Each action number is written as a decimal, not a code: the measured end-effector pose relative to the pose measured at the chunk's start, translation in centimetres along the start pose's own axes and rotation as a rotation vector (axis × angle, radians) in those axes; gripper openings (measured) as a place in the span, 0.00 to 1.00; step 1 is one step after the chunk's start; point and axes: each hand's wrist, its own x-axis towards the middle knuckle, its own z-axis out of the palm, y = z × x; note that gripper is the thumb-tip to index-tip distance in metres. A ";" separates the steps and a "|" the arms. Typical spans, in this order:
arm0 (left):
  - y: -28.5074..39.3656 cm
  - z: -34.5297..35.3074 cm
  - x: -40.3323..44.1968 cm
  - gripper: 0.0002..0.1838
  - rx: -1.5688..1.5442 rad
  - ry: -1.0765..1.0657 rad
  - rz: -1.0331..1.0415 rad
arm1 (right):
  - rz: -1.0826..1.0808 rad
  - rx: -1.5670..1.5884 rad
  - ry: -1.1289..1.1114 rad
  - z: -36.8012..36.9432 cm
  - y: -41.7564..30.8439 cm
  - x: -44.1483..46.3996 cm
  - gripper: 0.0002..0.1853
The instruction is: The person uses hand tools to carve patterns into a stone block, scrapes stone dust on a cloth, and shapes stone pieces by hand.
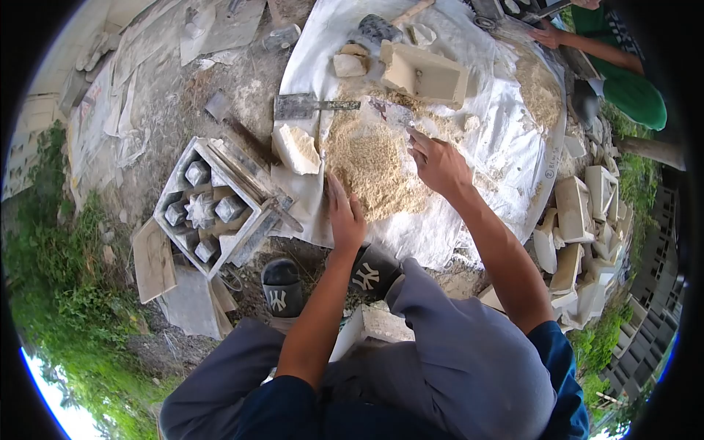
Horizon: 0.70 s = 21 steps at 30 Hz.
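Note:
A heap of coarse tan sand-like material (370, 158) lies on a white sheet in front of me. My left hand (346, 216) is at the heap's near-left edge, fingers straight and pressed against it. My right hand (442, 167) is over the heap's right side, index finger stretched forward and the others partly bent. I see nothing gripped in it. Just beyond its fingertips lies a thin pale piece with reddish marks (389, 112). A flat metal trowel (295, 106) rests at the heap's far-left side, and a broken pale block (296, 149) sits below it.
A hollow pale block (424, 75) and smaller chunks stand on the white sheet (484, 213). On the left is a square mould (199, 209) with raised shapes. Stacked pale blocks (573, 209) line the right. Another person's hand (546, 34) works at the upper right.

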 end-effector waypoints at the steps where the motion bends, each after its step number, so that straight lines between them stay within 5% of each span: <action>1: -0.1 0.1 -0.2 0.35 0.000 0.001 -0.001 | 0.000 -0.039 -0.024 -0.1 -0.2 1.2 0.23; 13: 0.2 1.0 0.2 0.36 -0.007 0.067 -0.073 | -0.179 -0.054 -0.180 2.9 1.5 -2.7 0.25; 19: 0.8 1.8 2.3 0.38 -0.013 0.053 -0.063 | -0.060 -0.064 -0.139 2.0 5.4 -5.7 0.26; 21: 0.7 2.4 3.0 0.38 0.012 0.066 -0.036 | 0.068 0.040 0.027 2.2 6.1 -6.1 0.27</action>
